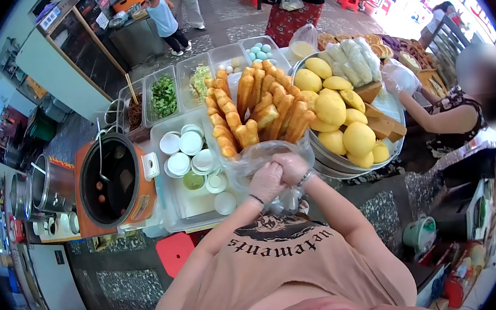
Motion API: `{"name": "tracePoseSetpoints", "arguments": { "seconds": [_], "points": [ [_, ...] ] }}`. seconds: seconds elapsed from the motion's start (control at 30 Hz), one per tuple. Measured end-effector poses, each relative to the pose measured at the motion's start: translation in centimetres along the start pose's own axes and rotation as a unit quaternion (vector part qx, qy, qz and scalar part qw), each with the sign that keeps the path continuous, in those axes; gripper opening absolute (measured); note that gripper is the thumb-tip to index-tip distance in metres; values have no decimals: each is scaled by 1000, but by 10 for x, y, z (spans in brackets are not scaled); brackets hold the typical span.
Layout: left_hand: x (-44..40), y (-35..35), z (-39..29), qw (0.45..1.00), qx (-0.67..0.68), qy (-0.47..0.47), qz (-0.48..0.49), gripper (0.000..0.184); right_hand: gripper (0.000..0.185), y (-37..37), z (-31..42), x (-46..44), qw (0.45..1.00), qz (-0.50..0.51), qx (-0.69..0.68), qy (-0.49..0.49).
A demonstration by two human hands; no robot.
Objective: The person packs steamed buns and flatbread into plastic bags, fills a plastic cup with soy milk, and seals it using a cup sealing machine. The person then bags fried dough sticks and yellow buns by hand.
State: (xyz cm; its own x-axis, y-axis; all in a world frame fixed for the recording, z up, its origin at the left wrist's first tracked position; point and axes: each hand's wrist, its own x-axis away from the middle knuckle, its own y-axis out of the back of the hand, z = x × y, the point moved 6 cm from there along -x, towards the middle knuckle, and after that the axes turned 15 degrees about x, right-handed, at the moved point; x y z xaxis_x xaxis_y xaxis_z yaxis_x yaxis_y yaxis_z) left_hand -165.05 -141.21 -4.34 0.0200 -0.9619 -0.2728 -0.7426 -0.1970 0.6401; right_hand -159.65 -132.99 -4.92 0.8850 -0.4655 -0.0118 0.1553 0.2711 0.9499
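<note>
Clear plastic bag: thin, crinkled film, lying at the near edge of the dough sticks and touching the hands.
Fried dough sticks: long, ridged and golden-brown, piled just beyond the hands.
Left hand: curled inward against the other hand, its forearm angled up from the lower left, a dark band at the wrist; whether the fingers grip the film, I cannot tell.
Right hand: fingers bent and bunched beside the left, forearm slanting in from the lower right, a beaded bracelet at the wrist; its grip is equally unclear.
Yellow buns: smooth, rounded, heaped right of the sticks in a round metal tray.
Cups: small and round, mostly white-topped, in a translucent plastic bin left of the hands.
</note>
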Motion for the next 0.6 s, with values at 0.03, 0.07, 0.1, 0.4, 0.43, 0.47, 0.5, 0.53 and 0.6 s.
{"name": "tracePoseSetpoints", "arguments": {
  "seconds": [0.03,0.07,0.1,0.4,0.43,0.47,0.5,0.53,0.6],
  "points": [
    [0,0,-1,1000,-4,-6,-2,37,21,-1,-1,1,1000,0,-1,-5],
    [0,1,-2,1000,-9,-12,-6,37,21,-1,-1,0,1000,-7,-6,-1],
    [-1,2,-3,1000,-8,-14,-4,37,21,-1,-1,0,1000,-14,-11,4],
    [0,-2,4,1000,-20,4,7,37,20,10,7,1,999,-35,-20,22],
    [0,-2,4,1000,-17,6,13,38,20,10,9,1,999,-34,-20,29],
    [-1,-2,4,1000,-14,6,20,39,20,9,8,1,1000,-21,-16,12],
    [-1,-1,3,1000,-18,7,15,39,20,8,6,0,1000,-9,-12,-5],
    [-1,1,1,1000,-7,9,12,41,20,7,6,-2,1000,-12,-11,2],
    [0,3,1,1000,7,18,4,44,21,4,4,-2,1000,-8,-27,1]
  ]
}}
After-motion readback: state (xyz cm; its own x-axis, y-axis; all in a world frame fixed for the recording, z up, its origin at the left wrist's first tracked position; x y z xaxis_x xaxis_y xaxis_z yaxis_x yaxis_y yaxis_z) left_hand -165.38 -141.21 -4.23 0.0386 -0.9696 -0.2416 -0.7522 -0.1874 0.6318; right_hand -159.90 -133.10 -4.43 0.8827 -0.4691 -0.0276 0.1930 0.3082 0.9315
